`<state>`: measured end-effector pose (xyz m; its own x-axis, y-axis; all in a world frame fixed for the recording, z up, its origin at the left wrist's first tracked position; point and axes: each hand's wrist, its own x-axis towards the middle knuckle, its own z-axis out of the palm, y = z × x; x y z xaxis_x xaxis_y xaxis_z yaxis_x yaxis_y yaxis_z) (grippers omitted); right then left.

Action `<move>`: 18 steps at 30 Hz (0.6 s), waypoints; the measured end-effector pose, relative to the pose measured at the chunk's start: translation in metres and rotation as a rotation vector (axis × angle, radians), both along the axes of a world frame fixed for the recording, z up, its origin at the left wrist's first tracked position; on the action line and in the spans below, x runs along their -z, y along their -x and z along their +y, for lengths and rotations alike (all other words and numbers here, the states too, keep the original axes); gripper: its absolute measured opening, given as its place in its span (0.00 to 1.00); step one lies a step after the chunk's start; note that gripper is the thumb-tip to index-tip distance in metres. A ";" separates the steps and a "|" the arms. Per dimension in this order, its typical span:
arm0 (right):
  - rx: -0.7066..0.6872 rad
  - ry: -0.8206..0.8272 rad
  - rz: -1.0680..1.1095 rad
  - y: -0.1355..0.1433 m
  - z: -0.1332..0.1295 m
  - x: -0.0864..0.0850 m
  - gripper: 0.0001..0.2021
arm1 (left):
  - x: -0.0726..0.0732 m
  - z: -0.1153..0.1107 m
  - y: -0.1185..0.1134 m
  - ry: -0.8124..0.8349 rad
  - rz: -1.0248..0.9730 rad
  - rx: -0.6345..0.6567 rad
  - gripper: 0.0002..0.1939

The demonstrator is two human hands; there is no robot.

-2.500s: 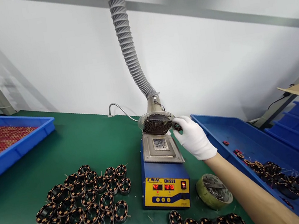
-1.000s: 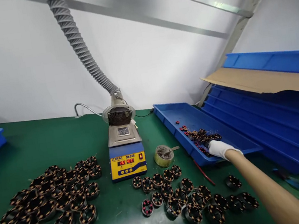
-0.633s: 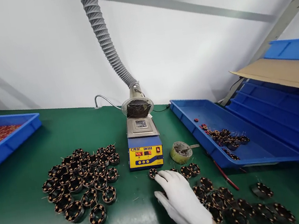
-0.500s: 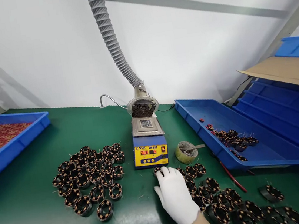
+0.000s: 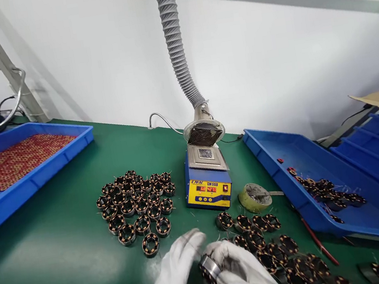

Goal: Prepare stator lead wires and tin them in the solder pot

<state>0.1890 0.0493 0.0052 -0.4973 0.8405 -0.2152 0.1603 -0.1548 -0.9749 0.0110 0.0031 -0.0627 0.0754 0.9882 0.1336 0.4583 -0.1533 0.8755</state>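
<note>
A ring-shaped motor stator (image 5: 210, 270) with a metal outer band is in my white-gloved right hand (image 5: 242, 269), pinched between thumb and fingers close to me. My left hand (image 5: 176, 277), also gloved, curves around its left side. The left fingers and thumb are apart, with a gap to the stator. Just beyond, a single stator (image 5: 224, 220) sits before the yellow-fronted solder pot (image 5: 208, 191). More black stators with copper-coloured teeth (image 5: 262, 245) and fine wire ends lie to the right, partly behind my right hand. A loose group of stators (image 5: 137, 202) stands on the left.
A round yellowish tub (image 5: 252, 204) with a flat tool stands right of the pot. Blue trays flank the green table (image 5: 67, 255): the left tray (image 5: 34, 177) holds red rings, the right tray (image 5: 269, 149) a stator pile. A grey hose (image 5: 177, 44) hangs above. A red rod (image 5: 319, 241) lies at right.
My right hand has drawn back from the stators by the pot and now holds one near me. My left hand has come up beside it. The view has turned left.
</note>
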 end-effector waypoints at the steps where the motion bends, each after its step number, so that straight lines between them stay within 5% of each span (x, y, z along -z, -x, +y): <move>1: 0.011 0.038 0.069 -0.002 0.000 0.001 0.10 | -0.011 0.006 -0.002 -0.021 0.000 0.041 0.41; 4: 0.066 0.026 0.218 -0.003 0.000 0.015 0.13 | -0.030 0.016 -0.007 -0.101 0.015 0.029 0.26; 9: 0.229 -0.154 0.389 0.012 -0.005 0.028 0.12 | -0.037 0.016 -0.010 -0.535 0.004 -0.052 0.18; 14: 0.440 0.114 0.815 0.006 0.006 0.019 0.12 | -0.048 0.012 -0.006 -0.645 0.114 -0.067 0.11; 16: 0.531 0.152 0.858 0.000 0.010 0.020 0.09 | -0.050 0.011 -0.005 -0.671 0.139 -0.101 0.12; 18: 0.458 0.170 0.769 0.000 0.008 0.025 0.09 | -0.050 0.011 -0.004 -0.679 0.146 -0.132 0.13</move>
<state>0.1886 0.0568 -0.0201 -0.1799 0.9785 -0.1012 -0.6375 -0.1944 -0.7455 0.0153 0.0143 -0.0130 0.0246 0.6924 0.7211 0.6162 -0.5785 0.5345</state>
